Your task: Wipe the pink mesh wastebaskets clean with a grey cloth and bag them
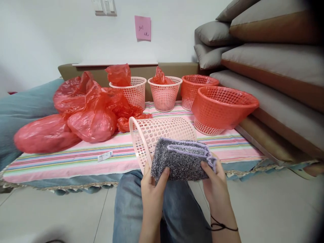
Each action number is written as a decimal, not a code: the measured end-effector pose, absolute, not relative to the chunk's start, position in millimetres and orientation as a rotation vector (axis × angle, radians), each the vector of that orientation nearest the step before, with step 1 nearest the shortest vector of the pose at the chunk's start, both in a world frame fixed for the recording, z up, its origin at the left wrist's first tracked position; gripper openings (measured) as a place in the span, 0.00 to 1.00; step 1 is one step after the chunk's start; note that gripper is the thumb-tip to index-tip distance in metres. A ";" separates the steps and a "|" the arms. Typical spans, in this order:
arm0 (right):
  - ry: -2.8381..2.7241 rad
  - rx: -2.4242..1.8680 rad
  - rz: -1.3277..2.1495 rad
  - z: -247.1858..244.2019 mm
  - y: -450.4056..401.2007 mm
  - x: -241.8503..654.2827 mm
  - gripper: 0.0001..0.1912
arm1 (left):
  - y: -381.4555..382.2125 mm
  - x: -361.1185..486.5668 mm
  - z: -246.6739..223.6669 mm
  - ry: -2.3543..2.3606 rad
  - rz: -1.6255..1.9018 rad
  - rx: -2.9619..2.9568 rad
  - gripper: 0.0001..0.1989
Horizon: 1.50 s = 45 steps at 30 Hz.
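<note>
Two baskets (225, 108) already bagged | tipped basket (164, 128) still bare | left hand (152, 187), right hand (216, 179) clamped on folded cloth (186, 165)

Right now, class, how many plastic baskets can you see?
5: a tipped basket behind the grey cloth; a left upright basket and a middle upright basket at the back; at right, a rear red-covered basket and a front red-covered basket. Red bags may hide more.

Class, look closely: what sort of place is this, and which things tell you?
Probably a living room or bedroom in a home: a striped cover spread over low, soft furniture, stacked cushions at the right, and light switches suggest it.
</note>
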State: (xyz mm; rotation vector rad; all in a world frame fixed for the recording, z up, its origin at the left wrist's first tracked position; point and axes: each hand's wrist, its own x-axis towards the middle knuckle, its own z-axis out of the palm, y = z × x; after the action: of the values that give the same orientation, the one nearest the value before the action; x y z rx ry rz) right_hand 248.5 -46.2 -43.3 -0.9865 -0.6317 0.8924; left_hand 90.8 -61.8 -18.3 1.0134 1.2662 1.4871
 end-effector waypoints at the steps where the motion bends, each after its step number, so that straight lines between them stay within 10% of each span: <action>1: -0.703 -1.022 0.692 -41.0 -47.0 253.0 0.21 | -61.9 91.7 -18.0 1.274 1.503 1.035 0.21; 7: -1.382 -0.979 0.224 -17.3 -63.0 254.4 0.07 | -61.5 93.5 -14.8 1.325 1.537 1.142 0.16; 14: -1.531 -1.018 0.889 -23.8 -59.9 232.7 0.46 | -60.9 78.5 -16.1 1.194 1.484 1.129 0.19; 22: -1.532 -0.987 0.741 -29.2 -59.4 240.8 0.25 | -61.2 75.2 -11.5 1.129 1.472 1.167 0.21; 45: -1.453 -1.027 0.413 -20.3 -62.6 213.4 0.14 | -62.5 85.9 -12.4 1.294 1.496 1.184 0.14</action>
State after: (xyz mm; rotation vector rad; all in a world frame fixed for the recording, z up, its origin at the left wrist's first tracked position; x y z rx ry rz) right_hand 213.4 -62.6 -20.3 -1.0265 -1.4526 0.4129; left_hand 85.9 -62.5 -12.4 1.1838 1.2942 1.4959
